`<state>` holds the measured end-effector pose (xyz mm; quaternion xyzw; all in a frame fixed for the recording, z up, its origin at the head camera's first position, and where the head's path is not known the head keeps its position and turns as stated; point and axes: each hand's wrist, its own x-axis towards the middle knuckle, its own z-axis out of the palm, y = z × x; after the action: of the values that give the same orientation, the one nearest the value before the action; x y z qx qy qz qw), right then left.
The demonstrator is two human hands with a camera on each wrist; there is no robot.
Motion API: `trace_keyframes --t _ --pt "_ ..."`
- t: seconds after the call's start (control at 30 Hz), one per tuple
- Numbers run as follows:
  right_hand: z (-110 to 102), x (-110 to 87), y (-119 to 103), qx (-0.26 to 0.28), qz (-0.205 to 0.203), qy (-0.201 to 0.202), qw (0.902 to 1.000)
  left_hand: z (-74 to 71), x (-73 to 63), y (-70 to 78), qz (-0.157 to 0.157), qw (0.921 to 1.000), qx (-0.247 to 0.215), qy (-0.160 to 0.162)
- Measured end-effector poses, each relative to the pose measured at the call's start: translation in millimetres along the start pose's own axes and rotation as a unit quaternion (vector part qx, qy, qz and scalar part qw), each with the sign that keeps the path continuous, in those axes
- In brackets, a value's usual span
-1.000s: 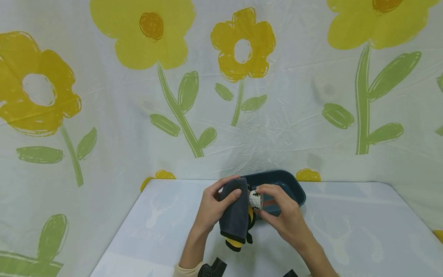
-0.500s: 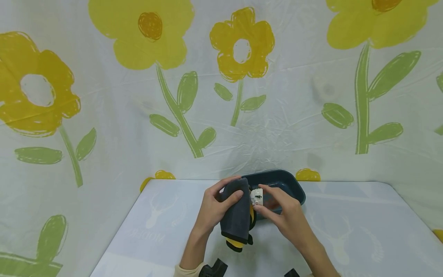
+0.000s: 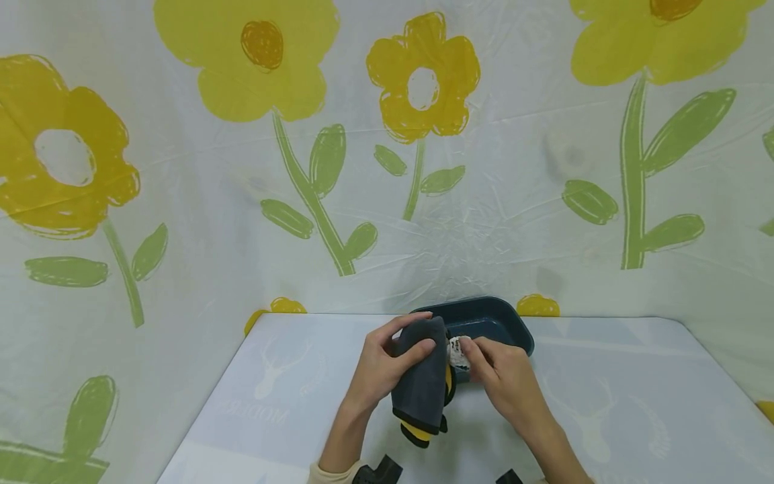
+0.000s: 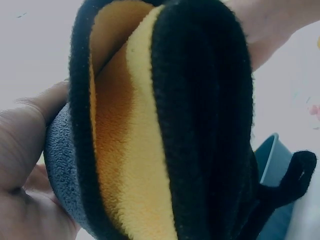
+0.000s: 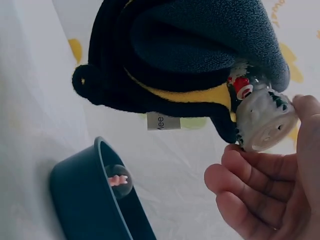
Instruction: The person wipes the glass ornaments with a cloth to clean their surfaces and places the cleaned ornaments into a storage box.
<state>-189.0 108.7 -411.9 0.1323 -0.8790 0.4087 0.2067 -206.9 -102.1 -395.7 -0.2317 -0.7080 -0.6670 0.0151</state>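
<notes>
My left hand (image 3: 382, 368) grips a folded microfiber cloth (image 3: 418, 380), grey outside and yellow inside with black edging. Its open folds fill the left wrist view, where the cloth (image 4: 142, 155) hides part of that hand. A small snow globe (image 5: 265, 117) with a white, tree-dotted base and a red figure inside sits against the cloth. Most of its glass is covered by the fabric. My right hand (image 3: 508, 373) pinches the globe's base between thumb and fingers; in the right wrist view the underside of the base faces that hand.
Behind the hands, near the table's far edge, stands a dark teal basin (image 3: 521, 326). A clear glass ball (image 5: 120, 181) with a pink figure shows inside it in the right wrist view. The white table (image 3: 605, 403) backs onto a flower-print curtain (image 3: 496, 202).
Both hands have shifted slightly right and toward the body with the cloth and globe. The snow globe has turned and tilted, and the right fingers have changed their hold on its base.
</notes>
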Motion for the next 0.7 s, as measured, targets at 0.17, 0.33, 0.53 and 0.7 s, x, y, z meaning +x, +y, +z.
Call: trace_keyframes --t 0.17,0.33,0.53,0.7 --pt "-1.1 -0.9 -0.6 -0.006 0.038 -0.017 0.9991 1.1 0.1 -1.6 -0.002 1.0000 0.006 -0.003" --pt "-1.3 -1.0 -1.2 0.002 0.071 -0.038 0.9968 0.8 0.1 -3.2 -0.003 0.9999 0.015 0.001" --pt "-2.1 1.6 -1.5 0.054 0.131 -0.083 0.9864 0.1 0.5 -4.2 -0.002 0.9991 0.039 0.018" --pt "-3.6 4.7 -2.4 0.108 0.183 -0.115 0.9704 -1.3 0.8 -4.5 0.001 0.9988 0.041 0.024"
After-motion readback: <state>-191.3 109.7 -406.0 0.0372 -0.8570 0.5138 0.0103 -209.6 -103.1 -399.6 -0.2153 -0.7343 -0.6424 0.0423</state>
